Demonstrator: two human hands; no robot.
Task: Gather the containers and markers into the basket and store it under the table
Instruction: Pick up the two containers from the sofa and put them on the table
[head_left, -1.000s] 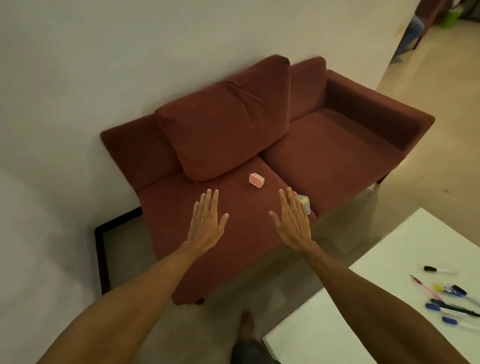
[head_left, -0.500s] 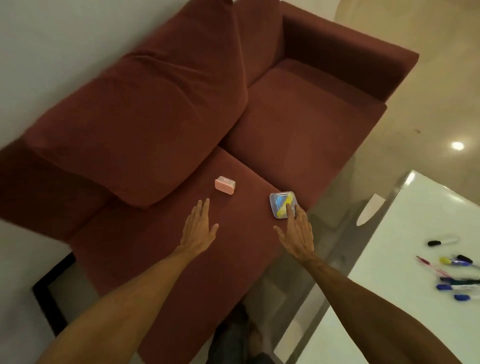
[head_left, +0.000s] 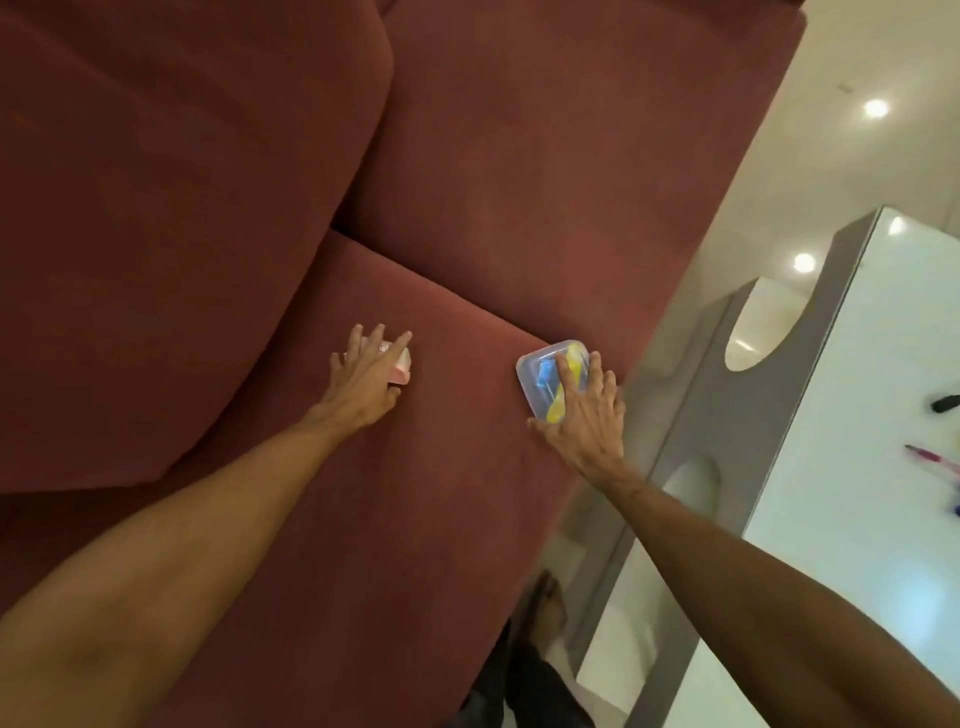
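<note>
Both hands have come down from hovering onto the sofa seat (head_left: 441, 493), so pickup of 2 containers is starting. Right hand (head_left: 587, 415) lies spread over the clear container (head_left: 540, 379), fingers (head_left: 569, 379) on the lid, not yet closed. Left hand (head_left: 363, 379) curls over the pink container (head_left: 402, 366); grip unclear. Farther right, approx. 2 markers (head_left: 945, 402) visible on the white surface (head_left: 857, 415). No basket seen.

Both bare forearms reach forward and down, well apart. The left hand (head_left: 366, 382) lies palm down with fingers spread and slightly curled. The right hand (head_left: 589, 415) is also palm down, fingers extended and splayed, thumb out to the side, wrist nearly straight.
</note>
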